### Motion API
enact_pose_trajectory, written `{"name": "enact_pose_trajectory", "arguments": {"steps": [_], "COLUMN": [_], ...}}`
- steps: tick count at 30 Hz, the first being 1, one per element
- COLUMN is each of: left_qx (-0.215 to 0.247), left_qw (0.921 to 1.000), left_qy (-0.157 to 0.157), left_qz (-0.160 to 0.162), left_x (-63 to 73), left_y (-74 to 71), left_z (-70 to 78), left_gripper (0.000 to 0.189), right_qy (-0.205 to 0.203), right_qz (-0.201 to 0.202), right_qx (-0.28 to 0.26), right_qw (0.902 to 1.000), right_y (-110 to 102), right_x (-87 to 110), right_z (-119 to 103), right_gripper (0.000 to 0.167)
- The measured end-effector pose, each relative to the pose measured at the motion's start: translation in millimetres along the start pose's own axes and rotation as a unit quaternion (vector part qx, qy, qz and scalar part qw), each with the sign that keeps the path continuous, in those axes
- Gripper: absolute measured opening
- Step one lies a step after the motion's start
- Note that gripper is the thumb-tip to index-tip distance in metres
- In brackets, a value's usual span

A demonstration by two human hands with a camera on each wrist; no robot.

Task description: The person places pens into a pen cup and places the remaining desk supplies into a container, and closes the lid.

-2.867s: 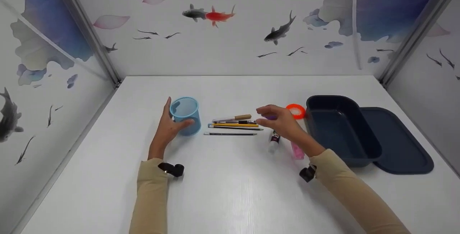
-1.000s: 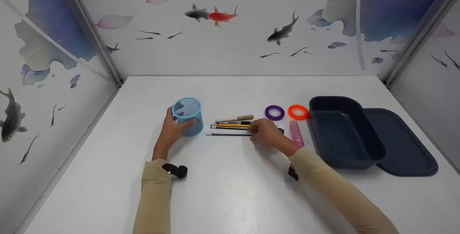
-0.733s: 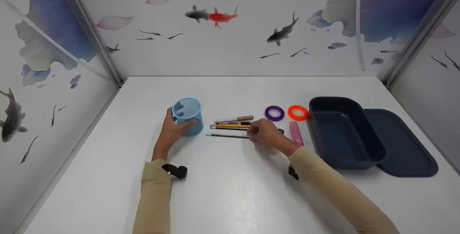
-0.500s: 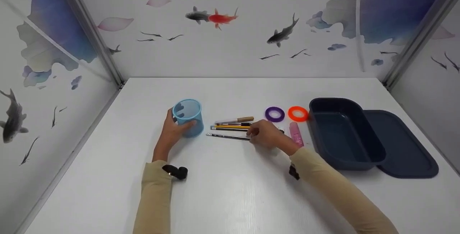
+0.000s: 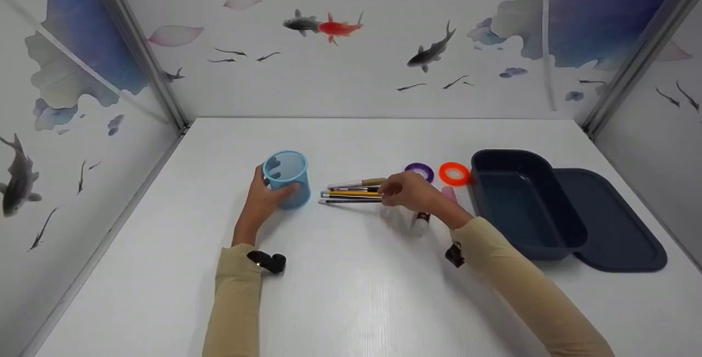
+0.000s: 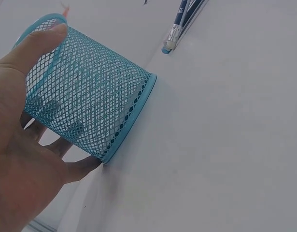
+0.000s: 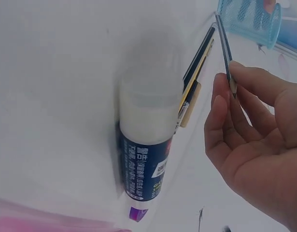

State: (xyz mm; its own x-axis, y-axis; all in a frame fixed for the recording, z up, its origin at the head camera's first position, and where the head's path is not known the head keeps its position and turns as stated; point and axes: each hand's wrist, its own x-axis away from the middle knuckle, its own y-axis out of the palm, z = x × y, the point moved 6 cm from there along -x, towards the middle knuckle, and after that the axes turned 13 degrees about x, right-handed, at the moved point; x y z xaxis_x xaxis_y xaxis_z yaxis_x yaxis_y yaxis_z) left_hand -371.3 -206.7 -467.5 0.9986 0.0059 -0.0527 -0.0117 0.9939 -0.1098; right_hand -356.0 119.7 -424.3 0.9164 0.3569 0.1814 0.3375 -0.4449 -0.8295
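Note:
My left hand (image 5: 259,202) grips a light-blue mesh pen cup (image 5: 299,197), which stands upright on the table. In the left wrist view the thumb lies across the near side of the cup and the other fingers spread behind it. With thumb and fingertips, my right hand (image 5: 410,190) pinches a dark pencil (image 5: 351,201) close to its sharpened tip, as the right wrist view shows. The pencil's eraser end points toward the cup. Just behind it lie a yellow pencil (image 5: 351,193), another dark pencil and a tan-capped pen (image 5: 351,185), partly hidden by the right hand.
A glue stick (image 7: 146,159) lies below the right wrist. Behind the hand are a purple ring (image 5: 420,168), an orange ring (image 5: 454,174) and a pink tube (image 5: 449,192), half covered. At right a dark-blue box (image 5: 526,250) stands beside its lid (image 5: 625,231).
My right hand came to the nearest pencil, took hold of its tip end and drew it toward me. Now it has risen slightly, the pencil with it. The left hand stays on the cup.

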Motion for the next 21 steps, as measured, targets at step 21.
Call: {"name": "enact_pose_trajectory", "arguments": {"steps": [21], "left_qx": [-0.002], "left_qw": [1.0000], "left_qy": [-0.003], "left_qz": [0.000], "left_x": [1.2], "left_y": [1.7], "left_z": [-1.1], "left_gripper": [0.102], "right_qy": [-0.028], "right_qz": [0.161], "right_qx": [-0.188], "right_qw": [0.9686], "right_y": [-19.2], "right_x": [3.2], "right_z": [-25.0], "right_gripper": [0.034]}}
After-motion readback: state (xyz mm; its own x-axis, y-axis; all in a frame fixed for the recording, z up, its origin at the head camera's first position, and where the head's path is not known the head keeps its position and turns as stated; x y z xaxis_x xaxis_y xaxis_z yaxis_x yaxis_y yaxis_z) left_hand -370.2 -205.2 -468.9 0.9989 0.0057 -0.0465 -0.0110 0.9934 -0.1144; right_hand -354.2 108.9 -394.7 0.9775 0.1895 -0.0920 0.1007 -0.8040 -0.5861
